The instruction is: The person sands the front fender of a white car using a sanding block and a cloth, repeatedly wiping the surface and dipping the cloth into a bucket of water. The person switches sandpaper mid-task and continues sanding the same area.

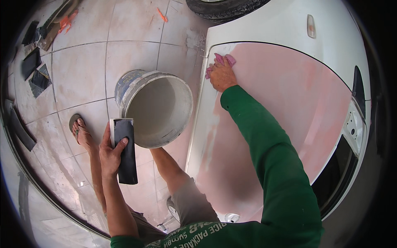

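My left hand (110, 159) grips a long sanding block (127, 155) faced with black sandpaper, thumb across the front. It is held upright beside the near left rim of a large bucket (126, 82), whose outside is blue and smeared with pale residue. My right hand (223, 75) is closed on a crumpled pink cloth (228, 60) and presses it to the far left corner of a car door (285, 99). Pinkish, sanded-looking filler or primer covers most of the door, with white showing along its left edge. The bucket's inside looks pale grey; its contents are hard to make out.
Beyond the door are a white fender (264, 31) with a side marker lamp (311, 26) and a tyre (227, 10). Black sandpaper pieces (31, 64) and orange scraps (68, 21) lie on the tiled floor (82, 62). A window opening (337, 169) is at right.
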Tool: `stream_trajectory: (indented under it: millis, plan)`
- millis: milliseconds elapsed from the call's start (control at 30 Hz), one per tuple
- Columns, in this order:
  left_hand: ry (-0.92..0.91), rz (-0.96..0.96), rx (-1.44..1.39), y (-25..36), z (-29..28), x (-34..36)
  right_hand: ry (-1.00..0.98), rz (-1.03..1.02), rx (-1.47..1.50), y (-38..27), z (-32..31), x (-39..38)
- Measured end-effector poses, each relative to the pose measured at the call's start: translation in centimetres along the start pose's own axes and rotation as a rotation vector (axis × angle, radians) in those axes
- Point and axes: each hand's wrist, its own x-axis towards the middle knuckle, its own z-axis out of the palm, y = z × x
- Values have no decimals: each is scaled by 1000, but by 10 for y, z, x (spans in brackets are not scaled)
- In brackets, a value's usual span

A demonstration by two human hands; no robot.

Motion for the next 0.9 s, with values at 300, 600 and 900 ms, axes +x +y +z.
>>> stream_trajectory:
  millis: [300, 600, 900]
  plan:
    - [-129, -44, -237, 16, 9, 2, 358, 7, 937, -190, -59, -95]
    - [-166, -89, -85, 16, 19, 0, -254, 127, 949, -301, -37, 50]
    - [-212, -68, -96, 15, 9, 0, -566, -85, 1404, -278, -55, 0]
